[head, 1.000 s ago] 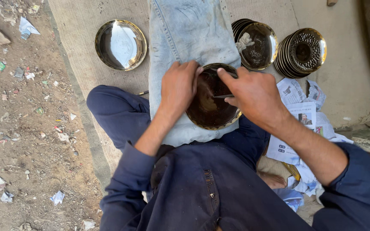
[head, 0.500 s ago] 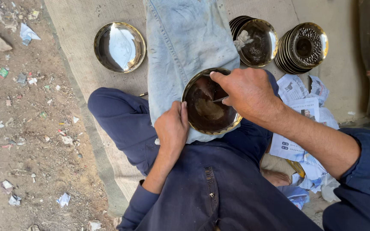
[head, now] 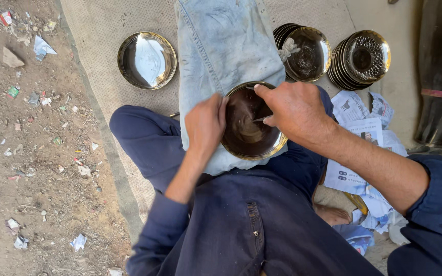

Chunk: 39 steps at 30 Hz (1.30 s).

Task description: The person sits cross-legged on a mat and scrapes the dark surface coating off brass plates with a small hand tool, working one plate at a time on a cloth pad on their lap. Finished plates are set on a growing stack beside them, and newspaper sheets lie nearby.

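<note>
At the upper left of the frame a single shiny metal plate [head: 147, 60] lies on the woven mat [head: 93, 46]. At centre, the left hand [head: 205, 125] grips the rim of a dark metal bowl [head: 249, 125] resting on pale denim cloth [head: 221, 46] over the lap. The right hand [head: 295, 110] pinches a thin tool [head: 260, 119] inside it. Stacked plates [head: 360, 59] sit at the upper right, with newspaper [head: 356, 120] below them.

Plate [head: 249, 130] on lap cloth [head: 221, 56]; plate stacks [head: 333, 59] behind, papers [head: 356, 133] right.
</note>
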Tool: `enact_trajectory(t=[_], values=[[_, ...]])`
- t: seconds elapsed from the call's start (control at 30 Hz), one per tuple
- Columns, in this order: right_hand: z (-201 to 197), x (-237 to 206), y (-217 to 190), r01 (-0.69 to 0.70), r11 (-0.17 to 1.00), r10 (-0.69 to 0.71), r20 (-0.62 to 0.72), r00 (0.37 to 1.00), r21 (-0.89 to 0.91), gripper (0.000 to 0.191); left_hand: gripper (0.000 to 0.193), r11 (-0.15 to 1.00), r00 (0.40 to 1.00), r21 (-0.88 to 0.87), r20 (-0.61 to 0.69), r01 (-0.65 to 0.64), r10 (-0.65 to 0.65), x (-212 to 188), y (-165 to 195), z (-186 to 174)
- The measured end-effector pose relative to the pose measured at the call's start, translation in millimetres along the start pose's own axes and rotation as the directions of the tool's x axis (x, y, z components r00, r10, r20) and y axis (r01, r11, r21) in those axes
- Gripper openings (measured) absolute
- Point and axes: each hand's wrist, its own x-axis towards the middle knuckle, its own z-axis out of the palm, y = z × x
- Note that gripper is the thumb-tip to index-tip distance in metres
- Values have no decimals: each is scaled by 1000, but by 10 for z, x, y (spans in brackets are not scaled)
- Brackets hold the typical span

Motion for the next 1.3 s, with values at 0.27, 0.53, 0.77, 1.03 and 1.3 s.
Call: enact_trajectory(t=[0.27, 0.53, 0.77, 1.03, 1.3], values=[[39, 70, -35, 45, 996, -42, 38, 998, -72, 75, 29, 978, 986, 127, -5, 168, -168, -477, 109, -78], [42, 5, -78, 4, 998, -3, 28, 1000, -67, 76, 24, 956, 951, -35, 99, -290, 292, 415, -106, 92], [35, 40, 18, -60, 998, 61, 54, 997, -25, 73, 37, 954, 952, 7, 54, 301, -301, -524, 148, -80], [85, 15, -1, -17, 999, 19, 54, 998, -40, 76, 17, 986, 994, 127, -20, -104, 107, -30, 6, 16], [111, -45, 16, -72, 997, 71, 32, 997, 32, 70, 28, 997, 997, 47, 35, -66, 64, 81, -10, -5]])
